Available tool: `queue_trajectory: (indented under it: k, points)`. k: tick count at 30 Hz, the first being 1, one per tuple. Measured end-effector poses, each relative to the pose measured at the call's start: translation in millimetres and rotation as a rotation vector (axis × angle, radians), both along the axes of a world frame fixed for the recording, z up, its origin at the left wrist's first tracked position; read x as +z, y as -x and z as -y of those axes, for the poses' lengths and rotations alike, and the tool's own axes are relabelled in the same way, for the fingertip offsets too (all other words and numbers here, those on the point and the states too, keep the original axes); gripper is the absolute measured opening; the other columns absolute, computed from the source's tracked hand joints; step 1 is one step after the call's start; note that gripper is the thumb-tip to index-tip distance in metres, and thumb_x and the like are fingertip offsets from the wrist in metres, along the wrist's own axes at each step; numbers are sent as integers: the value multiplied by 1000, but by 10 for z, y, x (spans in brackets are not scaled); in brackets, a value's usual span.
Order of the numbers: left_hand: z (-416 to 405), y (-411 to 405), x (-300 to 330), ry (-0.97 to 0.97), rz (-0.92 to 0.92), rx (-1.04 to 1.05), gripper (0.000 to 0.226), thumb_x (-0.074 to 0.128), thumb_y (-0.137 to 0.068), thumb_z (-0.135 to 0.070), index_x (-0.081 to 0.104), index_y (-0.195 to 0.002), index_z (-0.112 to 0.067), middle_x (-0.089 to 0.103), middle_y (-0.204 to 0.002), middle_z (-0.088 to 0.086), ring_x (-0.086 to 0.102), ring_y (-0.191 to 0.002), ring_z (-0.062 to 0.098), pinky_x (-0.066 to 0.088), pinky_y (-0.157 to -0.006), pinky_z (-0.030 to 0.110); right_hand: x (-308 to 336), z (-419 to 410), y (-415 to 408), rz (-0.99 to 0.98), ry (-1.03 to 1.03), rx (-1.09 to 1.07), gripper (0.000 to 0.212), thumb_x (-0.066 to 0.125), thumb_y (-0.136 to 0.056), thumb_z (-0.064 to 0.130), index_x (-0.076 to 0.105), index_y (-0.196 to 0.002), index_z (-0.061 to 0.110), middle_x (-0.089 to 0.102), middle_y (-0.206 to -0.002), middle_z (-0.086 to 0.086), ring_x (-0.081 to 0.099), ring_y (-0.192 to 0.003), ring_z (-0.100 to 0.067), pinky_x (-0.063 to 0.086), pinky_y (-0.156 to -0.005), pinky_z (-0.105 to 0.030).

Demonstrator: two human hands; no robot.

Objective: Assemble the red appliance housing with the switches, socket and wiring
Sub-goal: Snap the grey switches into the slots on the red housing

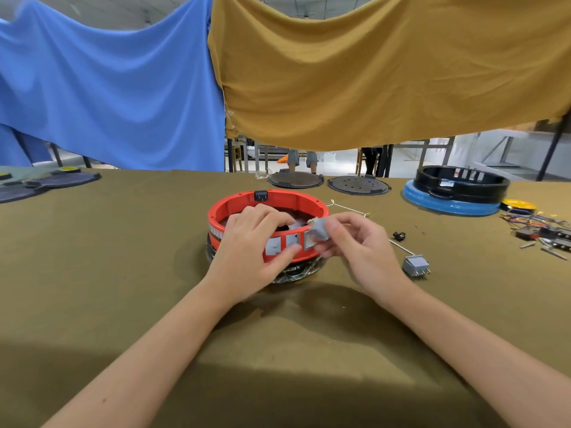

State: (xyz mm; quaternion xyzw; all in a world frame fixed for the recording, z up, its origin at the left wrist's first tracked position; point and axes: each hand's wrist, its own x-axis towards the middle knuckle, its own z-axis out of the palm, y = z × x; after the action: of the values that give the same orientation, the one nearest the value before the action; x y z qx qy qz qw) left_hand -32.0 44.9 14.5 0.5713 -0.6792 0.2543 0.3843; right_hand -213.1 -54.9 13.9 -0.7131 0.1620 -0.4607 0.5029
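The red housing (268, 208) sits mid-table (123, 273), steadied by the left hand (253, 239) gripping its near wall, while the right hand (355, 242) pinches a grey switch (318, 230) at the empty slot: square it, then press evenly.

- Round red plastic housing ring (268, 200): smooth, slight gloss.
- Small grey plastic switch block (318, 230): matt.
- Olive-brown cloth table cover (123, 257): matt, woven.
- Black plastic ring (462, 182): glossy.
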Motion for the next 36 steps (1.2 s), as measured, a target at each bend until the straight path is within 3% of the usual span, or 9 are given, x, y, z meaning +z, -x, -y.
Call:
queue_trajectory:
  k: [5, 12, 24, 30, 36]
  points:
    - [-41, -18, 9, -38, -90, 65, 25, 52, -85, -29, 65, -102, -17, 61, -96, -8, 54, -90, 15, 40, -83, 38, -1, 53, 15, 17, -230, 11, 31, 54, -99, 27, 64, -105, -2, 74, -85, -15, 67, -69, -19, 56, -63, -22]
    - [-39, -34, -2, -68, -38, 61, 17, 55, -90, -21, 68, -101, -18, 68, -94, -10, 60, -87, 14, 40, -79, 35, 44, 10, 23, 28, -393, 71, 54, 61, -90, 37, 56, -111, -13, 73, -81, -16, 66, -63, -16, 54, -56, -19]
    - [-28, 5, 10, 50, 5, 29, 12, 69, -90, -22, 72, -90, -11, 65, -84, -2, 60, -73, 13, 52, -61, 32, 102, -1, 46, 98, -517, 102, 14, 61, -95, 20, 63, -101, 7, 73, -92, -14, 69, -72, -22, 60, -66, -26]
    - [-51, -8, 16, 2, 15, 51, 24, 51, -89, -30, 71, -92, -17, 63, -77, -9, 49, -71, 8, 39, -66, 29, 97, -12, 63, 48, -461, 79, 21, 61, -95, 24, 64, -97, 4, 72, -85, -11, 66, -66, -17, 57, -61, -22]
    - [-49, -22, 16, -31, 28, 50, 26, 49, -90, -29, 71, -95, -17, 66, -75, -8, 59, -68, 13, 44, -61, 37, 103, -3, 62, 66, -490, 140, 28, 68, -84, 20, 66, -102, -1, 69, -88, -16, 65, -67, -19, 56, -61, -22]
